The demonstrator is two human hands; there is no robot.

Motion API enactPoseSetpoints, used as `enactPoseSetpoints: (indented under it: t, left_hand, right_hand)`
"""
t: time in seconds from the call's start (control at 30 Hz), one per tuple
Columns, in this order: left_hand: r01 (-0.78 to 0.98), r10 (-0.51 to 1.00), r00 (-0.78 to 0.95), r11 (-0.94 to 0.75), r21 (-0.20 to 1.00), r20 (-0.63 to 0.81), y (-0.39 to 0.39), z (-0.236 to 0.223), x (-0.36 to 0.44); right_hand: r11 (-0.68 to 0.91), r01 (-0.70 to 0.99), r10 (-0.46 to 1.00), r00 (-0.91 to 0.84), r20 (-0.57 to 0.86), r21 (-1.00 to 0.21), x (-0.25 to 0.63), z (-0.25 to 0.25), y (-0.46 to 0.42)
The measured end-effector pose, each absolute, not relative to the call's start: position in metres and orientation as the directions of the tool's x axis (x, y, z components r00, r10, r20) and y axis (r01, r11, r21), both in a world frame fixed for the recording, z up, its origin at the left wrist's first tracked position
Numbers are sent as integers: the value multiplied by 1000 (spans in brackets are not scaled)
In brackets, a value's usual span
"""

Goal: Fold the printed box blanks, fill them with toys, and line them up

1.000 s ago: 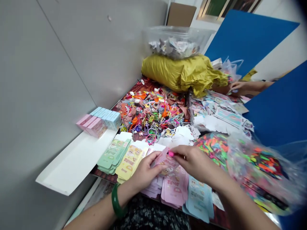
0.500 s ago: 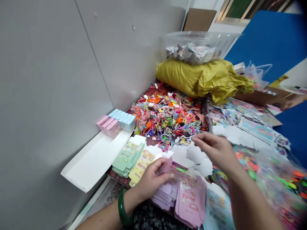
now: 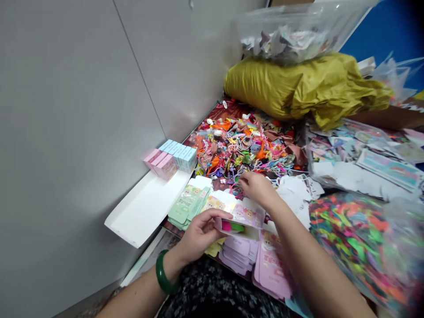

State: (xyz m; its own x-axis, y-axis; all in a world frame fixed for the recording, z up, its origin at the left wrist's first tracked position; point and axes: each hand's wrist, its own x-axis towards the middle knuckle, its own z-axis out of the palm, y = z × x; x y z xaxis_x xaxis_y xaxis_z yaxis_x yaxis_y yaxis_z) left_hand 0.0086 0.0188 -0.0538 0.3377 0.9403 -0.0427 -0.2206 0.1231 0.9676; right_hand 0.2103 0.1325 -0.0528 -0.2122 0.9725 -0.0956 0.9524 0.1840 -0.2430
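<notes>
My left hand (image 3: 198, 235) is closed around a small cardboard box (image 3: 251, 233) whose open side faces me. Inside the box lie a pink and a green piece (image 3: 236, 227). My right hand (image 3: 259, 187) reaches past the box to the near edge of a heap of colourful hair ties and small trinkets (image 3: 243, 143). Its fingers are bent together there, and whatever they grip is hidden. Under and beside the box are stacks of flat folded cartons: green (image 3: 182, 207), yellow (image 3: 215, 203), lilac (image 3: 236, 254) and pink (image 3: 271, 269).
A long white tray (image 3: 142, 216) at the left holds several pink and blue boxes (image 3: 180, 155) against the grey wall (image 3: 82, 110). Bags of colourful pieces (image 3: 354, 243) and paper cards (image 3: 387, 172) lie right. Behind are a yellow sack (image 3: 298, 88) and clear tub (image 3: 298, 39).
My right hand has moved left to the trinket heap. The box in my left hand now shows its open side with pieces inside. The view has shifted, too.
</notes>
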Motion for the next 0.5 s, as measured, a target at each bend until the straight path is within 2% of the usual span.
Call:
enactPoseSetpoints:
  t: [0.1,0.27,0.37,0.5]
  left_hand:
    - [-232,940,334,156,960,-72,19,-57,5]
    - [-310,903,328,379,872,-276,20,-66,3]
    - [-371,885,368,420,828,-283,21,-70,3]
    - [-369,883,383,415,832,-270,22,-71,2]
  right_hand:
    - [187,955,968,-219,-124,-229,213,-57,132]
    - [169,965,973,-196,-123,-201,218,-57,134]
    - [157,969,979,-178,-96,-191,216,-55,143]
    - [175,967,981,-187,-47,-186,208,-58,165]
